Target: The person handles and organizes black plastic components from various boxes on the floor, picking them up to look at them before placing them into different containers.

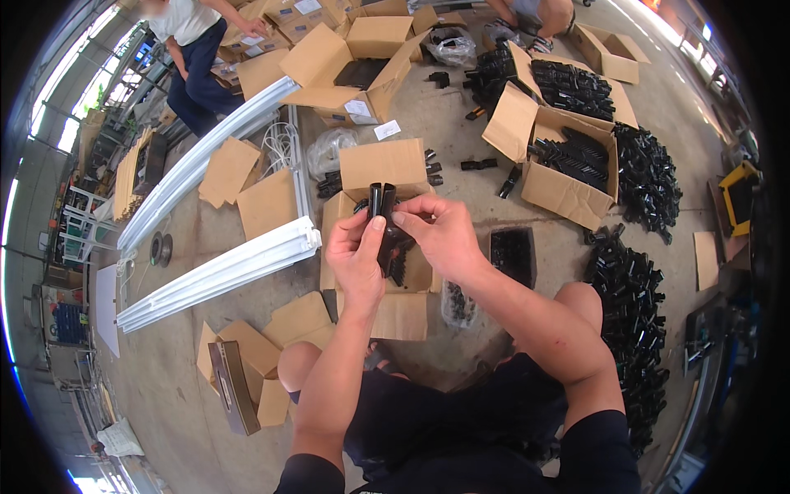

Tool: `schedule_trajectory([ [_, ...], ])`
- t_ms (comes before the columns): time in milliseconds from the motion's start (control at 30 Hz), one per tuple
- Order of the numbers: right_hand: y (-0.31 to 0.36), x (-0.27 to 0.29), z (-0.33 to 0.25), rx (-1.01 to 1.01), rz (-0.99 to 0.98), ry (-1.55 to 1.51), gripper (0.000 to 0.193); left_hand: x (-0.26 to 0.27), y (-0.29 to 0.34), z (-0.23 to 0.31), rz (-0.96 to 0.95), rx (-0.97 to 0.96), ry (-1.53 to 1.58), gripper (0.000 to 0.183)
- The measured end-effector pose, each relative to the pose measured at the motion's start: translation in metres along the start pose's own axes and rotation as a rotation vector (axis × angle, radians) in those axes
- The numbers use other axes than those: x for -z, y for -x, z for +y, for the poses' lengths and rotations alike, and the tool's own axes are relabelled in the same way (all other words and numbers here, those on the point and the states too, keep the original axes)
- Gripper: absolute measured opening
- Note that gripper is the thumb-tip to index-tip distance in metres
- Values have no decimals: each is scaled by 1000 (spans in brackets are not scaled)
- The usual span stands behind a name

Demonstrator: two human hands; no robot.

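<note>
A glossy black part with two side-by-side tubes point(376, 200) is held upright in front of me. My left hand point(356, 253) is closed round it, thumb along its front. The thumb and fingers of my right hand point(440, 235) pinch at its right side. Just below both hands an open cardboard box point(382, 165) stands on the floor between my knees, with more black parts point(398, 267) inside. My hands hide much of the box and the lower end of the held part.
At right, black parts are heaped point(629, 305) near another open box point(568, 196). A dark bin point(513, 257) stands beside my right forearm. Long white metal profiles point(222, 276) lie left. A person point(197, 66) stands at far left; another crouches point(547, 18) at the back.
</note>
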State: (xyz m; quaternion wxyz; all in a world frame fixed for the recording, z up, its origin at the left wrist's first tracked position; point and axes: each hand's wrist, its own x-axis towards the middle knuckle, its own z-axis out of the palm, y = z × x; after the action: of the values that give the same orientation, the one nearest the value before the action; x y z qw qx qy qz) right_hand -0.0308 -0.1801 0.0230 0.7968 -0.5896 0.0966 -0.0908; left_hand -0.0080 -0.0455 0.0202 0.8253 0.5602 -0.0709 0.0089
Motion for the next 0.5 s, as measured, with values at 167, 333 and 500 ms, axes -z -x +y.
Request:
schedule_trajectory([
  [167,0,7,-3,315,4,400,13,0,1,-1,1,18,1,14],
  [333,-2,13,-13,138,-89,307,14,-2,3,1,-4,12,28,14],
  [500,0,8,-10,50,-86,109,13,-2,1,-1,17,22,60,19],
])
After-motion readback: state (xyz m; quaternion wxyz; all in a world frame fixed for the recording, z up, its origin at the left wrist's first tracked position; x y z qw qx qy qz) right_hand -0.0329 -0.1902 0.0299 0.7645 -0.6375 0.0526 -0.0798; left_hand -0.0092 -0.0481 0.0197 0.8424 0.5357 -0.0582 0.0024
